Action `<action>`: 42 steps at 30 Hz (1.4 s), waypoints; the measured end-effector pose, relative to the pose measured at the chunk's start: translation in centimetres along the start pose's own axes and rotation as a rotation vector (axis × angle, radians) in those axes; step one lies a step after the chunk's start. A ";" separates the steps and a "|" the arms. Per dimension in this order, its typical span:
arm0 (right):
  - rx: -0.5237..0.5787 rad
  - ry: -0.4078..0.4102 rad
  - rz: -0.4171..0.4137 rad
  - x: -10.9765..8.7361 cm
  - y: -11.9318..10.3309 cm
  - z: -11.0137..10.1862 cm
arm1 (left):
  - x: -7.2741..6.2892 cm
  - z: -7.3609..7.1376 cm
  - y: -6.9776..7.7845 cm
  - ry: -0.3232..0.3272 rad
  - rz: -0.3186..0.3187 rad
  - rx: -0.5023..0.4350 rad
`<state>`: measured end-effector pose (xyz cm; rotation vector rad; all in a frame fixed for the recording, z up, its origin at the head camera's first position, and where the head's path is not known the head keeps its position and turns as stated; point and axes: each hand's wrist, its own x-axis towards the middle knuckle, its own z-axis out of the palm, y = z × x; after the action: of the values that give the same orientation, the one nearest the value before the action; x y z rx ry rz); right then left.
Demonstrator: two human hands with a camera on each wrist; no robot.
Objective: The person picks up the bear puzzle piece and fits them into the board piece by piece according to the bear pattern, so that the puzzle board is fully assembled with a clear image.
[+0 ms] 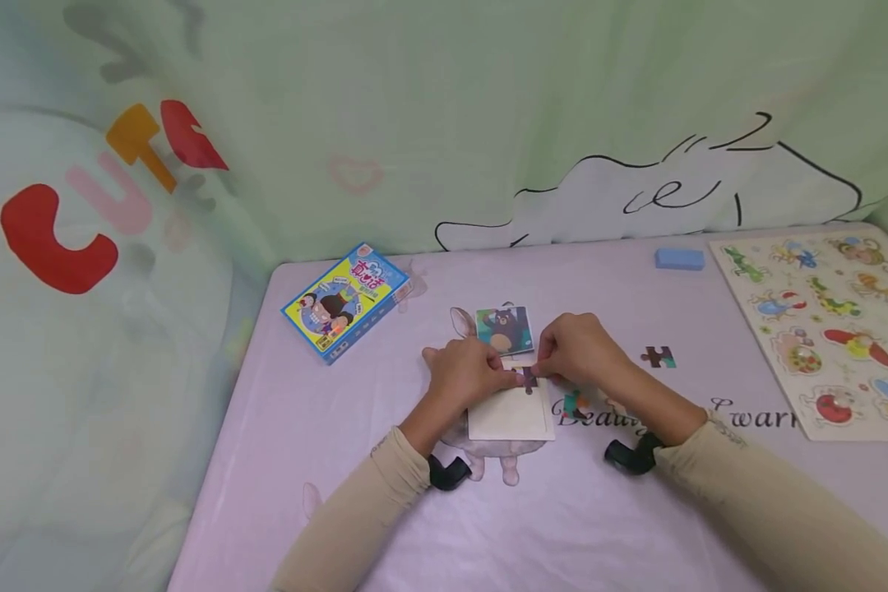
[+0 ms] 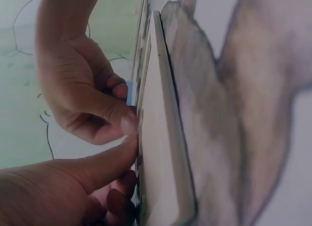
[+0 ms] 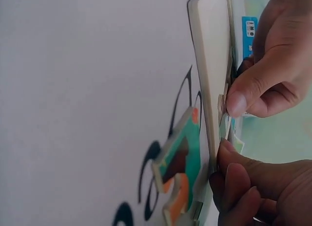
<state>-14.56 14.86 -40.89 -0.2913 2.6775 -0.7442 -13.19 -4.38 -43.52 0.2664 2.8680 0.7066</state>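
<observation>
A pale puzzle tray (image 1: 506,419) lies on the table below both hands. In its upper right corner sits a dark jigsaw piece (image 1: 529,379). My left hand (image 1: 464,374) reaches in from the left, its thumb and curled fingers pinching at the piece's left side. From the other side my right hand (image 1: 579,349) pinches at the piece's right edge with thumb and forefinger, close to the tray rim. The right wrist view has both thumbs low over the tray (image 3: 210,50), partly hiding the piece. Just behind the tray is a bear picture (image 1: 505,330).
Loose jigsaw pieces lie to the right: a teal and orange one (image 1: 575,404) under the right forearm and a brown one (image 1: 659,356) farther out. A blue and yellow card box (image 1: 346,302) stands left, a blue block (image 1: 679,259) at the back, an insect board (image 1: 777,362) at right.
</observation>
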 end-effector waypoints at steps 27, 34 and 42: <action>0.016 0.108 0.008 -1.6 2.2 -2.8 | 1.2 -3.7 -5.1 -0.283 0.109 -0.147; 0.005 0.044 0.000 -1.9 4.2 -4.0 | 1.6 -3.5 -5.3 -0.283 0.112 -0.145; -0.026 0.009 -0.024 -1.3 5.1 -2.9 | 1.6 -3.5 -5.4 -0.283 0.119 -0.130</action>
<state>-14.97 20.91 -40.88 -0.3284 2.6985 -0.7194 -16.23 -10.30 -43.27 0.4805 2.5439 0.8020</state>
